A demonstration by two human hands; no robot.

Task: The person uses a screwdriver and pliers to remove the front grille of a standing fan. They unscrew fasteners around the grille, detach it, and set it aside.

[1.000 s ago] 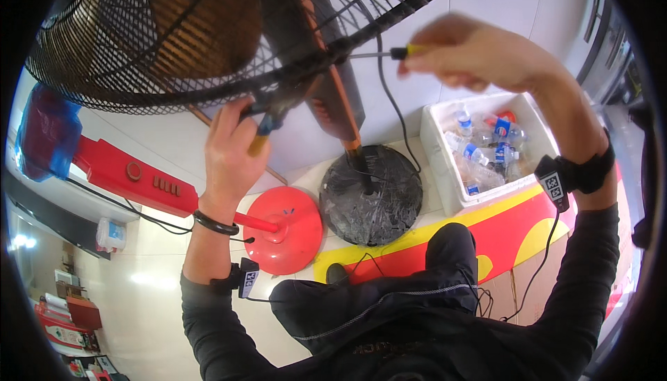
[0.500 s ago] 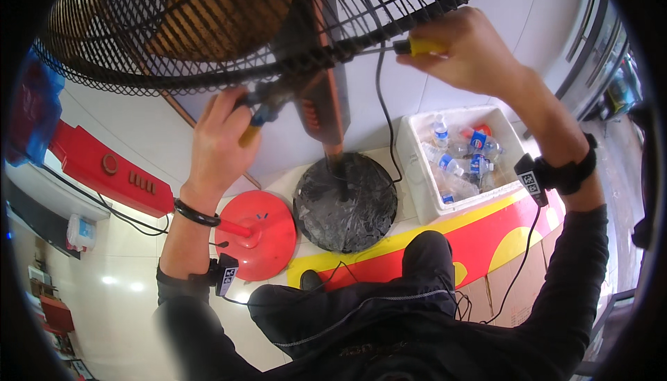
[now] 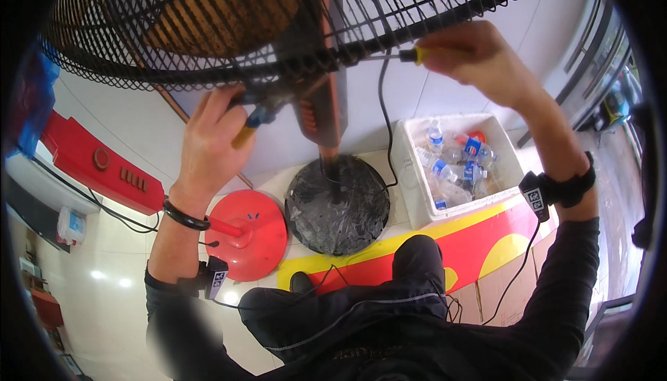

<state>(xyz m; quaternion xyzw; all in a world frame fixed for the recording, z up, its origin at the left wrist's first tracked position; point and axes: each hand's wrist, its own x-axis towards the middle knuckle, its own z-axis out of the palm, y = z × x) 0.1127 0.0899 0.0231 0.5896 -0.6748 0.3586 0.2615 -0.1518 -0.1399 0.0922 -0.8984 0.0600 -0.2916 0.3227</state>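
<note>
A black wire fan guard point(image 3: 292, 68) spans the top of the view, with dusty blades behind it and a black and orange stand post below. My left hand point(image 3: 215, 144) is closed around pliers point(image 3: 261, 114) with blue and yellow grips; their jaws sit at the guard's lower rim, too dark to make out what they grip. In my right hand point(image 3: 476, 65) is a yellow and black screwdriver point(image 3: 410, 55), held sideways. Its thin shaft points left to the same part of the rim, where the tip is hidden among the wires.
The fan's round black base point(image 3: 337, 207) stands on the floor beside a red round base point(image 3: 250, 238). A red control post point(image 3: 104, 165) leans at the left. To the right, a white foam box point(image 3: 458, 207) holds several plastic bottles. A black cord point(image 3: 386, 124) hangs beside the post.
My right hand and the screwdriver have shifted slightly right and down in the view. The left hand keeps its hold on the pliers. The whole view has moved a little.
</note>
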